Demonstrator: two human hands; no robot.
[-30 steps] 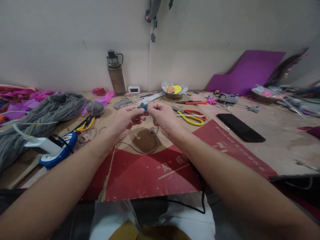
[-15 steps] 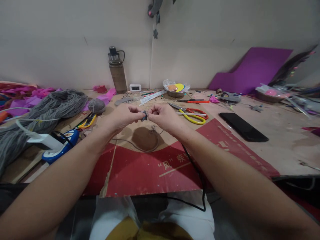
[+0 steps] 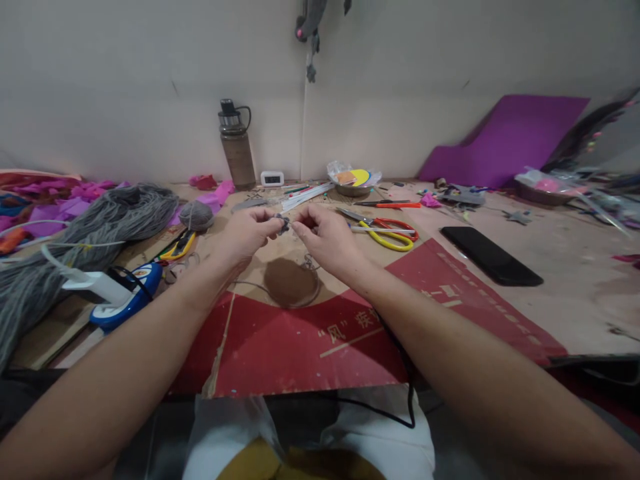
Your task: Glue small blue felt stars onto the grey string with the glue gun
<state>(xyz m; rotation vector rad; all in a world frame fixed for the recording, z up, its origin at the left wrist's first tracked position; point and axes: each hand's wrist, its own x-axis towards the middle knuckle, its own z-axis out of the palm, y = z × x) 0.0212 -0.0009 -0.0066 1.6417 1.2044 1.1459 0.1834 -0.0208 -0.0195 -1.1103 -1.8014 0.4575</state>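
A small dark grey-blue piece [image 3: 283, 223], perhaps star-shaped, is pinched between the thumb and fingertips of my left hand [image 3: 253, 232]. Just right of it, my right hand [image 3: 320, 235] has its thumb and fingers drawn together; whatever they hold is too small or hidden to make out. Below both hands a thin grey cord [image 3: 316, 290] curves over the brown and red cardboard [image 3: 280, 347], with a small tangle [image 3: 310, 261] under my right hand. A round shadow lies inside the curve.
Yellow- and red-handled scissors [image 3: 387, 240] and a phone [image 3: 490, 255] lie to the right. On the left are grey yarn [image 3: 115, 220], a yarn ball [image 3: 196, 216], yellow-handled pliers [image 3: 180, 247] and a blue power strip [image 3: 127, 300]. A bottle [image 3: 236, 147] stands behind.
My fingertips have moved slightly apart, and the small piece stays with my left hand, a little further left. The cord's left part now shows less. The whole view has shifted slightly.
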